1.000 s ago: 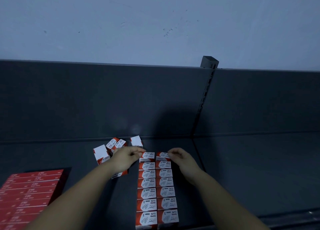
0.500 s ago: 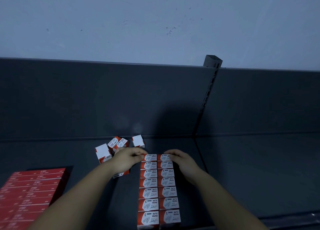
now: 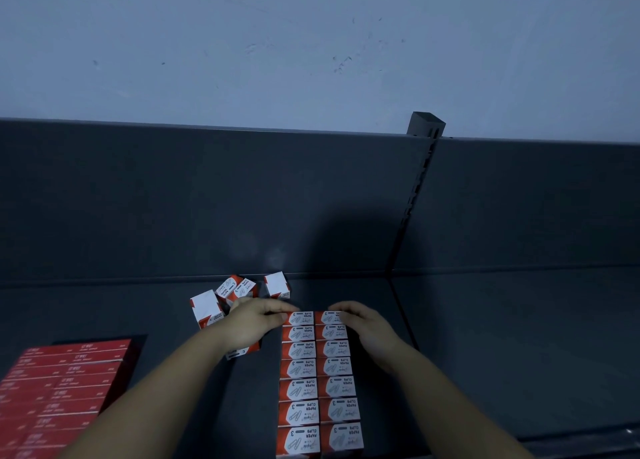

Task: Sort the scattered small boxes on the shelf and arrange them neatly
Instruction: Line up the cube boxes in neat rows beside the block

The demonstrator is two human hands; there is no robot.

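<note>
So, the block (image 3: 317, 382) of paper clip boxes sits on the dark shelf (image 3: 502, 354) at roughly 6 o'clock in my view. It's two columns wide with seven rows showing, all packed edge to edge. Its long axis runs 6 to 12, straight away from me toward the back panel (image 3: 173, 199). Each box lies flat with its own long side going 9 to 3. The print faces away, so "PAPER CLIPS" and the 3 read upside down from here. They're red-orange with a pale label and a small clip drawing.

Both hands are at the block's 12 o'clock end. The left hand (image 3: 254, 323) comes in from 7 o'clock. Its fingers (image 3: 278, 310) are curled down onto the far-left box (image 3: 300, 318) with the thumb closing in, so it's pinching that one. The right hand (image 3: 367, 327) comes in from 5 o'clock with its fingers (image 3: 341, 309) hooked over the far edge of the far-right box (image 3: 327, 317). The thumb is hidden, so I can't tell how firm that hold is. The two sets of fingertips are near each other but not touching.

Three loose boxes (image 3: 237, 287) sit at 11 o'clock from the left hand, close to the back panel, tipped at odd angles with white sides showing. Another box (image 3: 242, 351) peeks out from under the left wrist. Flat red packs (image 3: 59, 389) lie at 8 o'clock, well apart from the block.
</note>
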